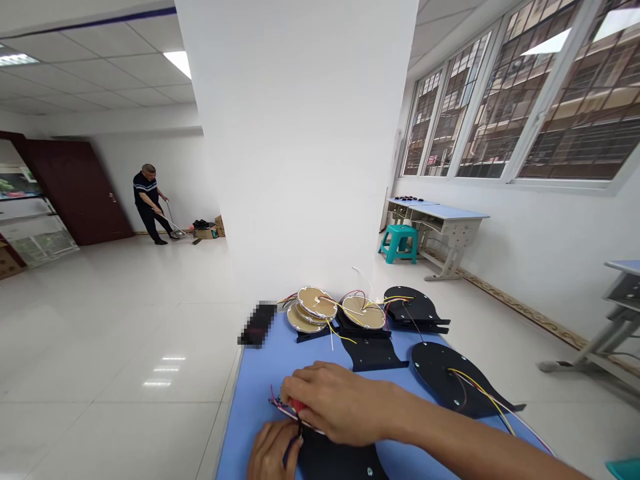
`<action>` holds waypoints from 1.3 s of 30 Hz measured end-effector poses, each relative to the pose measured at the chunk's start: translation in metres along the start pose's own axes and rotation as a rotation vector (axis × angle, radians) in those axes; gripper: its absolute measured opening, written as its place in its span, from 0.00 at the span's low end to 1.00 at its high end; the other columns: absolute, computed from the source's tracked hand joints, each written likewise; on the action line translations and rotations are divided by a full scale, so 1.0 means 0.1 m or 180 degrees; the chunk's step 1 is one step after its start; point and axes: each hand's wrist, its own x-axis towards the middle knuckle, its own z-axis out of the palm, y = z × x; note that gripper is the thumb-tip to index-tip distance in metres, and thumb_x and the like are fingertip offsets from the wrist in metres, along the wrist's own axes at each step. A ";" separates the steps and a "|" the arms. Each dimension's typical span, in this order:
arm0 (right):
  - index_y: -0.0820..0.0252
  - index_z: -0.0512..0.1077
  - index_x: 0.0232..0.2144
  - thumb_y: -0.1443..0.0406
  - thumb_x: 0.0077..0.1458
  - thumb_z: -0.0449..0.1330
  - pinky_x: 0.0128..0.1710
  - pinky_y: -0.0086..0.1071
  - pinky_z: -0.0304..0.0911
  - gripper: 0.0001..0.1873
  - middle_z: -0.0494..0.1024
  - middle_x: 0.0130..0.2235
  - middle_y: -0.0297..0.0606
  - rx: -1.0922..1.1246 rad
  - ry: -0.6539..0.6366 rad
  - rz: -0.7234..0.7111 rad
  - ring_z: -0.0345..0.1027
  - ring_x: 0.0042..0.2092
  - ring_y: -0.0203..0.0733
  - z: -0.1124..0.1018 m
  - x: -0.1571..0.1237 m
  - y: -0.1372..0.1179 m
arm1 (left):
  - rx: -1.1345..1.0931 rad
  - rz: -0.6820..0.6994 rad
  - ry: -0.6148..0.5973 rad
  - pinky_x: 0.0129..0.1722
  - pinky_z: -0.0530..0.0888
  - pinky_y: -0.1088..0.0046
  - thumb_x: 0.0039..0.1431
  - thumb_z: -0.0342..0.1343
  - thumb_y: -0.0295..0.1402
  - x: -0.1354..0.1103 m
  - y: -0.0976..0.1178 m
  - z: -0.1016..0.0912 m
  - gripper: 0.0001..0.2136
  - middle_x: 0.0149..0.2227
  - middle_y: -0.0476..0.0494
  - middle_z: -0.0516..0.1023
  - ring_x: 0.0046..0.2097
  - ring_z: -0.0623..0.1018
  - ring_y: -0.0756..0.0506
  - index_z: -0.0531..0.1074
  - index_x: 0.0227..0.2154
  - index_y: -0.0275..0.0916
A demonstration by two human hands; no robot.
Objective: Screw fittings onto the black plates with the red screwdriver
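Observation:
My right hand [327, 400] is closed around a red-handled screwdriver [299, 405], its dark shaft pointing down at a black plate [340, 459] near the table's front edge. Beside it my left hand [273, 450] grips the plate's left side, with the thumb and fingertips close to the shaft. Thin coloured wires [276, 402] stick out to the left of my right hand. The spot where the shaft ends is hidden by my fingers.
On the blue table [260, 373] lie stacked tan discs [317, 303] with wires, another disc [364, 313], and black teardrop-shaped plates [450, 377]. A pixelated dark object [257, 325] sits at the back left. Beyond are a white pillar [300, 167], a teal stool [399, 243], and a person sweeping [149, 203].

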 end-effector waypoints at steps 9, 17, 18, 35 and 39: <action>0.61 0.66 0.45 0.70 0.61 0.52 0.40 0.33 0.62 0.10 0.77 0.40 0.41 -0.0068 0.0094 0.0009 0.70 0.39 0.42 0.06 0.12 0.15 | -0.0652 -0.0660 -0.0294 0.42 0.80 0.74 0.67 0.45 0.41 0.02 -0.07 0.10 0.17 0.38 0.42 0.84 0.40 0.83 0.46 0.78 0.39 0.41; 0.59 0.67 0.45 0.69 0.61 0.53 0.36 0.30 0.62 0.09 0.78 0.41 0.40 -0.0088 -0.0024 -0.0047 0.72 0.40 0.41 0.03 0.19 0.18 | -0.1008 -0.1395 0.0032 0.39 0.79 0.68 0.61 0.47 0.54 -0.11 -0.04 0.25 0.23 0.34 0.42 0.82 0.37 0.81 0.44 0.78 0.36 0.41; 0.59 0.67 0.44 0.69 0.61 0.54 0.36 0.30 0.61 0.09 0.79 0.41 0.39 -0.0195 -0.0012 -0.0026 0.72 0.39 0.41 0.04 0.20 0.18 | -0.0946 -0.1392 0.0041 0.39 0.79 0.66 0.59 0.48 0.56 -0.13 -0.03 0.27 0.24 0.34 0.41 0.82 0.37 0.81 0.42 0.78 0.38 0.41; 0.64 0.69 0.41 0.58 0.59 0.58 0.35 0.36 0.62 0.14 0.79 0.38 0.44 -0.0864 0.0347 0.0139 0.72 0.38 0.47 0.15 0.28 0.03 | -0.0520 -0.1509 -0.0185 0.41 0.77 0.59 0.52 0.58 0.45 -0.15 0.02 0.31 0.17 0.36 0.38 0.81 0.39 0.80 0.38 0.79 0.39 0.41; 0.65 0.69 0.38 0.61 0.63 0.54 0.32 0.37 0.62 0.11 0.79 0.34 0.44 -0.1109 0.0207 0.0299 0.73 0.32 0.45 0.15 0.29 0.02 | -0.0484 -0.1516 -0.0141 0.40 0.77 0.60 0.52 0.58 0.46 -0.16 0.03 0.31 0.18 0.35 0.38 0.80 0.38 0.80 0.38 0.79 0.40 0.40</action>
